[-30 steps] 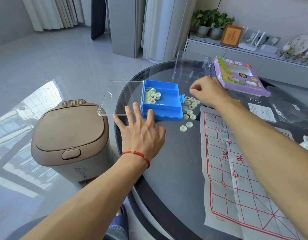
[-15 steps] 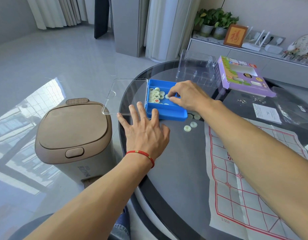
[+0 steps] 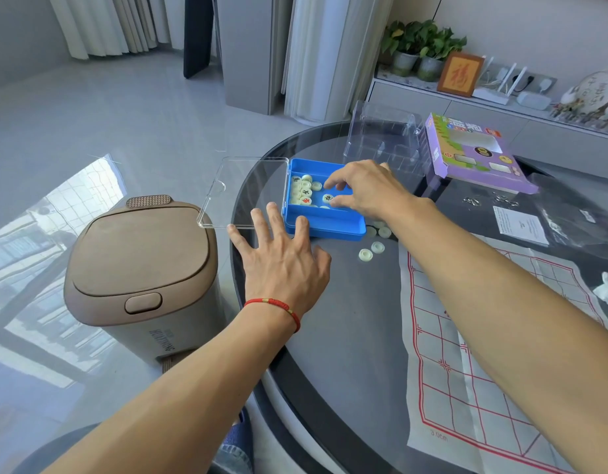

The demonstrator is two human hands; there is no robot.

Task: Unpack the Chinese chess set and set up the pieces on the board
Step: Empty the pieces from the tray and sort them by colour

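Note:
A blue box [image 3: 325,224] stands open on the dark glass table [image 3: 350,336], its clear lid [image 3: 248,191] folded out to the left. Several pale round chess pieces [image 3: 306,193] lie inside it. My right hand [image 3: 364,189] reaches into the box, its thumb and fingers curled around pieces there. My left hand [image 3: 282,261] lies flat on the table with spread fingers, whose tips touch the box's front wall and the lid. A few loose pieces [image 3: 371,251] lie right of the box. The white paper board [image 3: 467,371] with red lines is spread at the right.
A purple carton [image 3: 467,155] and a clear plastic insert [image 3: 381,138] stand behind the box. Small metal rings [image 3: 472,201], a paper slip [image 3: 521,224] and a plastic bag [image 3: 576,206] lie at the far right. A brown bin [image 3: 138,268] stands left of the table.
My right hand moved left from the loose pile beside the box into the box and now curls over the pieces inside. My left hand stayed flat by the box.

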